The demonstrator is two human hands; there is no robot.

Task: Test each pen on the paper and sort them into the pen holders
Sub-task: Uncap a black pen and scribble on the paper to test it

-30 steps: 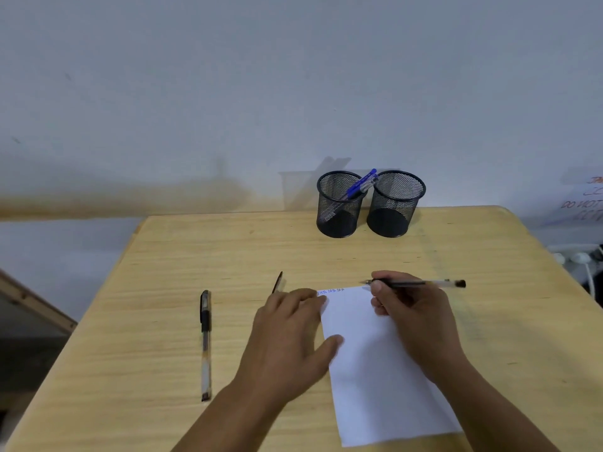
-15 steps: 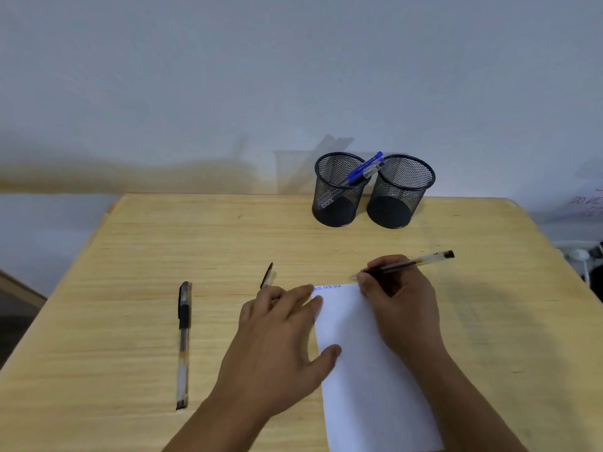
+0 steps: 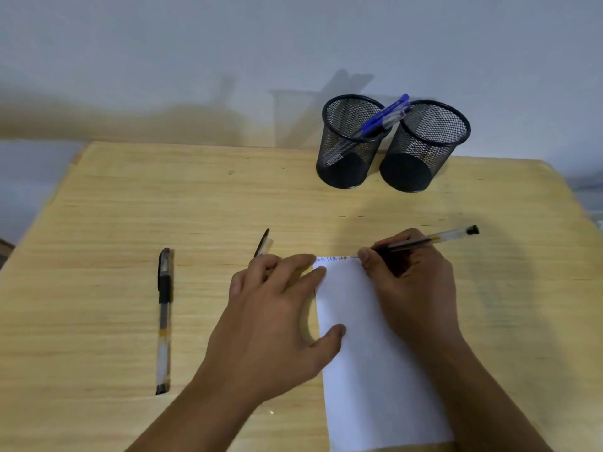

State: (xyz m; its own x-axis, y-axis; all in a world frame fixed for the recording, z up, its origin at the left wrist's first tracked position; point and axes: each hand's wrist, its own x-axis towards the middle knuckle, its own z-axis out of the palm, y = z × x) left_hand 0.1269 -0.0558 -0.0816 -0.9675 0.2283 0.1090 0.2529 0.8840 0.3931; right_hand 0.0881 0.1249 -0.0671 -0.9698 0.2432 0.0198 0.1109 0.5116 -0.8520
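Note:
My right hand (image 3: 412, 282) grips a clear black-ink pen (image 3: 434, 239), its tip at the top edge of the white paper (image 3: 368, 370), beside blue scribbles (image 3: 331, 258). My left hand (image 3: 277, 318) lies flat with spread fingers, pinning the paper's left edge. A pen cap (image 3: 263, 243) pokes out just beyond its fingertips. Another black pen (image 3: 164, 318) lies capped on the table to the left. Two black mesh pen holders stand at the back: the left holder (image 3: 350, 141) contains blue pens (image 3: 386, 115), and the right holder (image 3: 424, 148) looks empty.
The wooden table (image 3: 130, 207) reaches to a pale wall behind the holders. Its left and right edges slope away at the sides of the view.
The view has tilted down and closer to the table. My right hand has lowered the pen's tip to the paper's top edge, and its barrel now angles up to the right. My left hand stays put.

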